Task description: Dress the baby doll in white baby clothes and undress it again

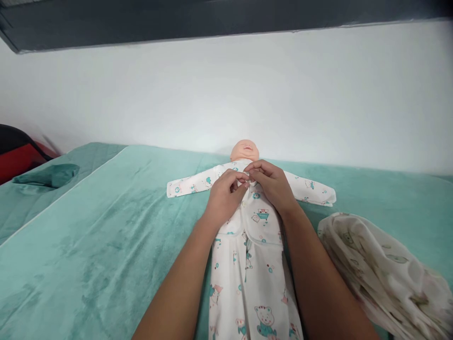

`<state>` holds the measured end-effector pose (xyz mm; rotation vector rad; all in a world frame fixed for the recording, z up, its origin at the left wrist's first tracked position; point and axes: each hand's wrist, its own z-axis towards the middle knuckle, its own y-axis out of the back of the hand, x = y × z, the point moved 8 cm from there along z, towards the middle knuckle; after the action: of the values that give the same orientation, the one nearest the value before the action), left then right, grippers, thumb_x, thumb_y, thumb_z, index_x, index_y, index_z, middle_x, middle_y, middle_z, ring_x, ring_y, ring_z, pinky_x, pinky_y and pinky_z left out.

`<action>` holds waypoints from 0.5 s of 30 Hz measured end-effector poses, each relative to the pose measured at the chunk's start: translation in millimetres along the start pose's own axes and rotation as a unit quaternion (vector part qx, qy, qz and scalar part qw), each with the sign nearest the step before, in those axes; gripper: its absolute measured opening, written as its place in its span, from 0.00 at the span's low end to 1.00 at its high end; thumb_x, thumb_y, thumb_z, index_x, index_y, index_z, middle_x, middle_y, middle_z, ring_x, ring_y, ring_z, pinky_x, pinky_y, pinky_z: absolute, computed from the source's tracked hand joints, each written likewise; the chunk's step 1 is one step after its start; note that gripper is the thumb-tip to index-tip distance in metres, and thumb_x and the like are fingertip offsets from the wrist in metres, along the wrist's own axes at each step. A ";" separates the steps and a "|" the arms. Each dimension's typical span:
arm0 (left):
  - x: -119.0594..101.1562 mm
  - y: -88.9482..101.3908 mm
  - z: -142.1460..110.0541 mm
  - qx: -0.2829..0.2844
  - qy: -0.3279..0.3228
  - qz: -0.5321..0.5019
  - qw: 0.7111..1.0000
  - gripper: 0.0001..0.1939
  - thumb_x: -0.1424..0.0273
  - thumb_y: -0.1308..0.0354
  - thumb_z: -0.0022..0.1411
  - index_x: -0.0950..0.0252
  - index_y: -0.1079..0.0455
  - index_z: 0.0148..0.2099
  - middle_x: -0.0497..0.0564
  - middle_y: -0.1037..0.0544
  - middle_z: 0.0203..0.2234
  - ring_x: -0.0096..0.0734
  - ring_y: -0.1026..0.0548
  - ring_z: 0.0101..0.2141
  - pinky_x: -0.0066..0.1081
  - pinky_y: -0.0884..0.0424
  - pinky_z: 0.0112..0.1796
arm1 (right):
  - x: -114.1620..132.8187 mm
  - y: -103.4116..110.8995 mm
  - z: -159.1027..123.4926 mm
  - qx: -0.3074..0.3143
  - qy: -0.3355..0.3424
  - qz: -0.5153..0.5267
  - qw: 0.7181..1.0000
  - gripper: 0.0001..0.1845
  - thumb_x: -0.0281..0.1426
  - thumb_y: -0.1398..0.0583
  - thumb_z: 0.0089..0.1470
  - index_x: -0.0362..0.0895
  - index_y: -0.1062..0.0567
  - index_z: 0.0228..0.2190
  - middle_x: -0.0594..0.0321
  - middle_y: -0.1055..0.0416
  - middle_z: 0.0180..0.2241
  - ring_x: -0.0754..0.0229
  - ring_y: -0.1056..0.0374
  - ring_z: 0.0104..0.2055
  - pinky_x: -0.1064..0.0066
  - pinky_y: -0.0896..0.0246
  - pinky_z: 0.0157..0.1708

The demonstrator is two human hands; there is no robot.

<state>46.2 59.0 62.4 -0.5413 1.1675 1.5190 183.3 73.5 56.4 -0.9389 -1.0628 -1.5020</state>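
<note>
A baby doll (244,150) lies face up, its head toward the wall. It wears a white printed baby shirt (262,215), sleeves spread out to both sides. Matching white pants (264,288) cover the lower body and run toward me. At the upper chest, just below the collar, my left hand (226,196) pinches the shirt's front edge. My right hand (271,182) pinches the same edge from the other side, fingertips meeting the left ones. What lies between the fingertips is hidden. Farther down the front, a small button (244,204) shows.
A crumpled white printed cloth (382,264) lies at the right by my forearm. The green bed cover (106,264) spreads beneath everything and meets a white wall (226,89). A folded green cloth (47,174) and a red and black object (17,153) are at the far left.
</note>
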 end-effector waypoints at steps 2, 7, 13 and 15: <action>2.8 0.3 0.6 0.011 0.014 -0.019 1.000 0.06 0.72 0.42 0.59 0.61 0.27 0.39 0.46 0.29 0.32 0.24 0.36 0.28 0.28 0.37 0.33 | -1.5 -0.2 0.5 0.002 -0.004 0.011 1.000 0.07 0.31 0.41 0.49 0.47 0.23 0.31 0.68 0.30 0.25 0.62 0.35 0.29 0.70 0.41 0.32; 7.8 1.8 0.7 0.001 0.024 -0.032 0.999 0.09 0.75 0.46 0.57 0.61 0.27 0.40 0.46 0.29 0.30 0.25 0.35 0.28 0.27 0.38 0.32 | -4.0 -0.4 1.3 0.003 -0.005 -0.009 1.000 0.07 0.32 0.42 0.50 0.46 0.24 0.31 0.69 0.33 0.21 0.63 0.37 0.25 0.70 0.43 0.29; 7.6 7.4 1.1 -0.001 0.050 -0.043 0.998 0.07 0.75 0.47 0.57 0.62 0.28 0.36 0.47 0.28 0.28 0.26 0.34 0.28 0.28 0.36 0.32 | 15.6 -2.6 -4.2 -0.018 0.056 -0.113 0.992 0.08 0.31 0.44 0.53 0.47 0.24 0.31 0.66 0.27 0.30 0.61 0.34 0.33 0.69 0.42 0.35; 4.1 9.8 0.0 0.046 0.071 -0.049 0.995 0.05 0.73 0.46 0.58 0.63 0.29 0.34 0.46 0.29 0.27 0.26 0.33 0.28 0.27 0.36 0.30 | 25.9 -6.9 -7.1 -0.008 0.082 -0.179 0.980 0.10 0.30 0.45 0.54 0.48 0.24 0.32 0.66 0.25 0.32 0.60 0.33 0.34 0.68 0.43 0.36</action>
<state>36.0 61.6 62.7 -0.6431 1.2958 1.3534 171.8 59.7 77.5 -0.6420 -1.1412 -1.8508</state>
